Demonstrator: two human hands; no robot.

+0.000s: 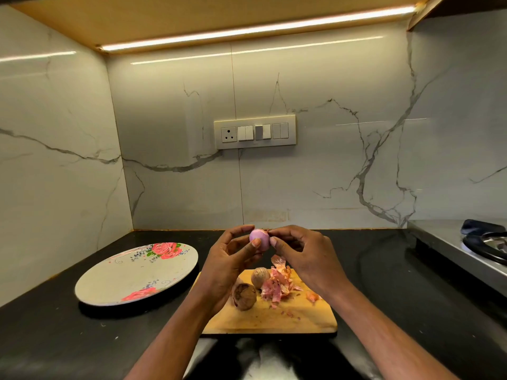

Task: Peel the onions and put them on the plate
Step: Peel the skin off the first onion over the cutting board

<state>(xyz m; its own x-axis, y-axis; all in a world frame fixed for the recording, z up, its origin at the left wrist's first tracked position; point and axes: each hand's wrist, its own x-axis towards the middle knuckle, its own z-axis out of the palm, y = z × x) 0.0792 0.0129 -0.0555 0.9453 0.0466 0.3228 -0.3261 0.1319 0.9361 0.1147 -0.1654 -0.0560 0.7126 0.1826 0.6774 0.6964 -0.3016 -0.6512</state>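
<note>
The peeled onion point(259, 238), pink and smooth, is held up in the air above the far edge of the cutting board point(270, 319), between both hands. The left hand point(229, 263) grasps it, thumb in front and fingers curled behind. The right hand point(297, 255) pinches at its right side with thumb and fingertips; whether it has a last scrap of skin there is too small to tell.

The main risk is a slip: bare onion is slick, the left hand's hold looks light, and a sharp tug from the right could pop it free onto the board or the black counter point(82, 338). A deep pinch could also tear away good flesh.

Below lie two unpeeled onions point(251, 287) beside a heap of peels point(277, 283); a dropped onion might knock them rolling or pick up scraps. The flowered plate point(131, 275) sits well to the left with nothing on it, so the carry crosses open counter. A stove point(466, 250) stands at the right edge.
</note>
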